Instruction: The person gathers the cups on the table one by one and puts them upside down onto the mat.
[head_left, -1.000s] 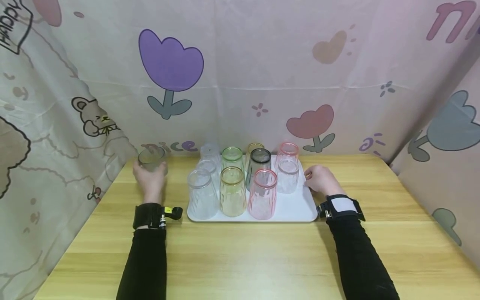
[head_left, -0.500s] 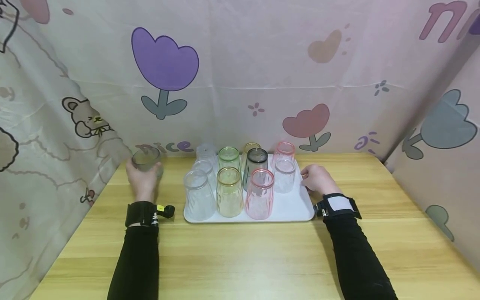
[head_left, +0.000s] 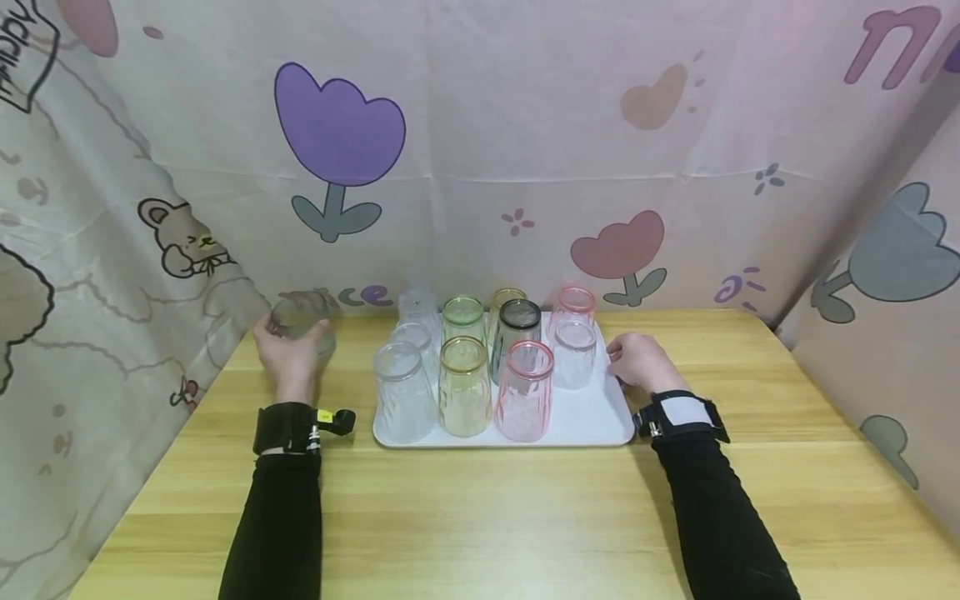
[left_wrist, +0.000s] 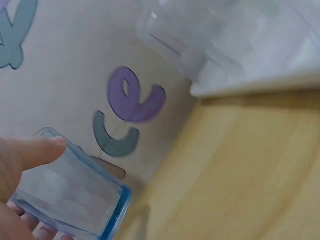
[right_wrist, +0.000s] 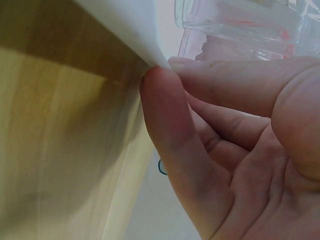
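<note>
Left hand: the left hand (head_left: 291,354) has its fingers curled round a clear glass with a blue rim (head_left: 298,319), gripping it at the far left corner of the table (head_left: 480,517), close to the printed curtain (head_left: 480,150).
Held glass: in the left wrist view the clear glass with a blue rim (left_wrist: 75,192) lies tilted in the hand, the thumb (left_wrist: 30,152) pressed on its side and its rim pointing toward the table.
Right hand: the right hand (head_left: 637,360) rests at the right edge of the white tray (head_left: 592,421); its fingers (right_wrist: 170,130) are bent and touch the white tray (right_wrist: 130,25) at its rim, the thumb lying above them.
Tray: it sits between the two hands, nearer the right one, and well apart from the held glass.
Glasses on tray: clear, green, amber, dark and pink tumblers (head_left: 480,367) stand close together in rows; a pink one (head_left: 525,400) is nearest the person.
</note>
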